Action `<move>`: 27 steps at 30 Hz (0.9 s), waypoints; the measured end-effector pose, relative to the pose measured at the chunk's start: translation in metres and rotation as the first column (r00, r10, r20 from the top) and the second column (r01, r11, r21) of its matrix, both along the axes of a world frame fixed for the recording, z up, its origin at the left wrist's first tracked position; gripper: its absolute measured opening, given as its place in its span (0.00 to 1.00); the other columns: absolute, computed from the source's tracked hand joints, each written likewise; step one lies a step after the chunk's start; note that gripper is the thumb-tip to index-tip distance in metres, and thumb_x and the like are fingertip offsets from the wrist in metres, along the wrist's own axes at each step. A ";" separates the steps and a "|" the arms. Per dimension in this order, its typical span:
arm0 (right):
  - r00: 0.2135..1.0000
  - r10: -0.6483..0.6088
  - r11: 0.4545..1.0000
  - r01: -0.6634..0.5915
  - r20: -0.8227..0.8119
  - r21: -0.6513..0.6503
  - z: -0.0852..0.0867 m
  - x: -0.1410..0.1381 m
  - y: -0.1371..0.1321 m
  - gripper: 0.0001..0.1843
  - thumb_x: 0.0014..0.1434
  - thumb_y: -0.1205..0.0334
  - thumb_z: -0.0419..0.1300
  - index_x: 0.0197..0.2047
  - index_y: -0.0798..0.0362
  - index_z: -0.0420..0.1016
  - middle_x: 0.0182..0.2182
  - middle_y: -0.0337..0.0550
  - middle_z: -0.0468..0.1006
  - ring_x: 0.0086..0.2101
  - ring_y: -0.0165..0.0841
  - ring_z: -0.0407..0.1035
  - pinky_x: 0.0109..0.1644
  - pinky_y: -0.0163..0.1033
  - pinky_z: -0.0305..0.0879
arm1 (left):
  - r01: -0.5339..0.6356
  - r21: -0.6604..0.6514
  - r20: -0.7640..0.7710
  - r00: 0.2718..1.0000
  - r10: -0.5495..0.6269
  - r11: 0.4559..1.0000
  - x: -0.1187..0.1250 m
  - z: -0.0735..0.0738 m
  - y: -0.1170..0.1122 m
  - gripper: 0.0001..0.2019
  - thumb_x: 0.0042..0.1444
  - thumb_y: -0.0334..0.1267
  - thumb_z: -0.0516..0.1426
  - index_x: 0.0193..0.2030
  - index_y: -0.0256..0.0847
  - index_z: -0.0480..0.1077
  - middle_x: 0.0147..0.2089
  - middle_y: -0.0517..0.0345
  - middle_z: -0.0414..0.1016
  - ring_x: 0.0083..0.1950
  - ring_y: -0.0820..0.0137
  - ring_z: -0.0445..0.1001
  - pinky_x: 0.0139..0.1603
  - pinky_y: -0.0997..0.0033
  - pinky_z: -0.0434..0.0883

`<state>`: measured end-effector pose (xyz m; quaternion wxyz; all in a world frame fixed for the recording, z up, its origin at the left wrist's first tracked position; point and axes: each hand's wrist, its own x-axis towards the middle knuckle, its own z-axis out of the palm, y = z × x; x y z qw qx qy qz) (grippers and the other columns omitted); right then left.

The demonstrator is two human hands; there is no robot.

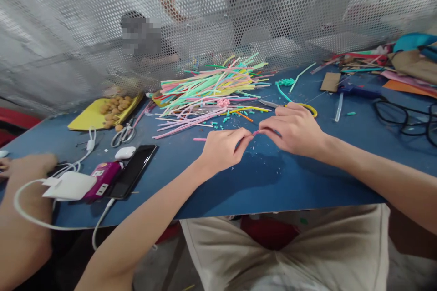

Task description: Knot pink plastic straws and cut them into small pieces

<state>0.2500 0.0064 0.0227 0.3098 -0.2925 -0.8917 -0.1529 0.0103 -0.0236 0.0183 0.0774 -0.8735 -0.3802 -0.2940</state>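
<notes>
My left hand and my right hand meet above the blue table, fingertips almost touching. Both are pinched on a small pink straw piece held between them. Just behind the hands lies a big heap of thin coloured straws, with a small pink folded straw flower on top. A short pink straw lies loose left of my left hand. Scissors with a yellow handle rest behind my right hand.
At the left lie a black phone, a pink power bank, a white charger with cable, metal scissors and a yellow tray of nuts. Another person's arm rests at the far left. Paper scraps and black cable crowd the right. Perforated metal screen behind.
</notes>
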 end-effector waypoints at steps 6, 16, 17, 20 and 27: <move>0.984 -0.089 0.996 0.084 -0.151 -0.041 -0.002 -0.003 -0.003 0.11 0.68 0.57 0.58 0.39 0.51 0.79 0.28 0.40 0.81 0.30 0.34 0.68 0.40 0.44 0.54 | 0.009 -0.088 0.116 0.993 0.001 0.996 0.003 0.001 -0.004 0.10 0.67 0.40 0.55 0.38 0.41 0.76 0.28 0.63 0.80 0.23 0.77 0.71 0.28 0.76 0.63; 0.925 0.017 0.973 -0.104 -0.380 -0.208 0.004 -0.011 -0.021 0.07 0.66 0.60 0.60 0.37 0.50 0.78 0.29 0.39 0.81 0.30 0.33 0.66 0.41 0.44 0.57 | 0.162 -0.230 0.262 0.960 -0.099 0.960 0.002 -0.006 -0.001 0.10 0.68 0.39 0.55 0.40 0.41 0.75 0.32 0.61 0.82 0.26 0.78 0.73 0.30 0.78 0.66; 0.924 0.054 0.962 -0.150 -0.378 -0.229 0.005 -0.010 -0.022 0.07 0.66 0.60 0.60 0.38 0.50 0.78 0.29 0.38 0.81 0.30 0.33 0.65 0.41 0.43 0.58 | 0.170 -0.232 0.247 0.963 -0.111 0.958 0.001 -0.005 0.000 0.10 0.68 0.39 0.55 0.40 0.41 0.76 0.33 0.61 0.82 0.27 0.77 0.74 0.31 0.78 0.66; 0.937 0.181 0.927 -0.264 -0.299 -0.265 0.006 -0.006 -0.017 0.08 0.67 0.59 0.60 0.37 0.49 0.79 0.28 0.37 0.80 0.30 0.33 0.64 0.41 0.43 0.57 | 0.188 -0.188 0.162 0.974 -0.158 0.964 -0.006 -0.001 0.004 0.09 0.68 0.38 0.54 0.42 0.43 0.76 0.35 0.61 0.83 0.32 0.76 0.78 0.36 0.77 0.68; 0.981 0.195 0.979 -0.194 0.007 -0.059 0.002 0.004 0.005 0.11 0.68 0.60 0.56 0.41 0.48 0.81 0.30 0.40 0.82 0.33 0.35 0.66 0.41 0.45 0.53 | 0.051 -0.079 0.006 0.999 -0.051 0.996 -0.011 0.001 0.010 0.10 0.68 0.40 0.54 0.42 0.43 0.77 0.36 0.61 0.82 0.30 0.75 0.77 0.30 0.75 0.64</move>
